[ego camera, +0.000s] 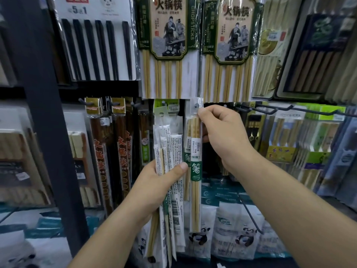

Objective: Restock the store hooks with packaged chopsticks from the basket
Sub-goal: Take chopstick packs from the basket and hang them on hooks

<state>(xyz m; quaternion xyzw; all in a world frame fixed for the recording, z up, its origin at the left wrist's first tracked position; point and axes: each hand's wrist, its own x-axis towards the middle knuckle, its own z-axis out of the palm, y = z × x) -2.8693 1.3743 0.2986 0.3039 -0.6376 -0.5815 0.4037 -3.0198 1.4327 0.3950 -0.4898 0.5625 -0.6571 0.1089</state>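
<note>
My right hand (224,136) pinches the top edge of a slim clear pack of bamboo chopsticks with a green label (195,171). The pack hangs upright, and its punched hole sits at a hook tip (196,105) in the middle of the display. My left hand (160,182) grips a bundle of several white-wrapped chopstick packs (170,151) just left of it; their green header card reaches up to another hook (163,103). The basket is not in view.
Large hot-pot chopstick packs (168,35) hang above. Black chopsticks (96,49) hang upper left, dark red packs (108,144) on hooks at left. Long bare black hooks (280,109) jut out at right. A dark upright post (44,113) stands left. Panda-printed bags (239,235) sit below.
</note>
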